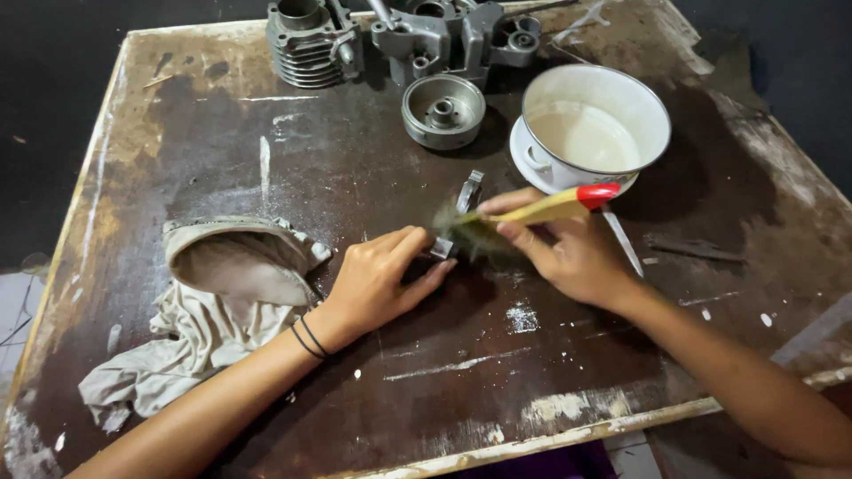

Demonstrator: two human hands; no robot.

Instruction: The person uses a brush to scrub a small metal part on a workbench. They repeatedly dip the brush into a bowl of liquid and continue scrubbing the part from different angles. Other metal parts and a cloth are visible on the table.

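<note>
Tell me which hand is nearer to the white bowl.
Right. The right hand, holding a brush, lies just below the white bowl; the left hand is farther left.

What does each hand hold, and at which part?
The right hand holds a wooden paintbrush with a red end by its handle. The left hand pins a small grey metal part at its near end.

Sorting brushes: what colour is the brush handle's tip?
Red, on a yellowish wooden brush held by the right hand; head view.

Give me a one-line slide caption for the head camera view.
Left hand steadies a small metal part while right hand scrubs it with a paintbrush on a worn table.
</note>
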